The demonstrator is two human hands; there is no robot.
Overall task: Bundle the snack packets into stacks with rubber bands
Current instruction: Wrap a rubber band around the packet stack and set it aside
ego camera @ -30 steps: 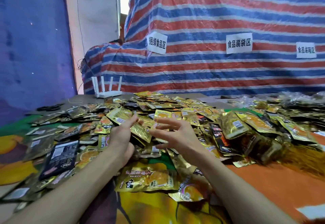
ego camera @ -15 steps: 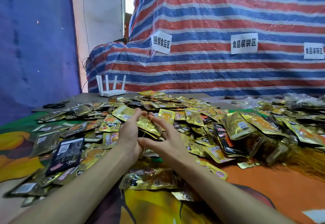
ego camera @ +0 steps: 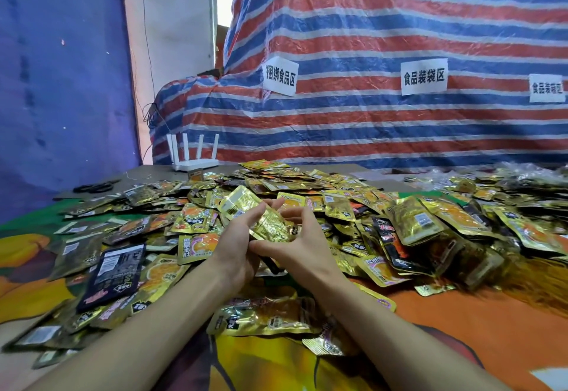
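A small stack of gold packets (ego camera: 261,221) was held between the left hand (ego camera: 236,237) and the right hand (ego camera: 299,244), above a wide heap of loose snack packets (ego camera: 353,206) spread over the table (ego camera: 491,323). A white router (ego camera: 193,157) stood behind the heap, before a striped tarpaulin (ego camera: 384,37).

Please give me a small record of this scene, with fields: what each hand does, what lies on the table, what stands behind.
left hand: grip closed on gold foil snack packets
right hand: closed on the same packets
rubber band: none visible
table: loose heap of gold foil packets; one dark blue packet
far edge: white four-antenna router; black scissors
backdrop: red-blue striped tarp
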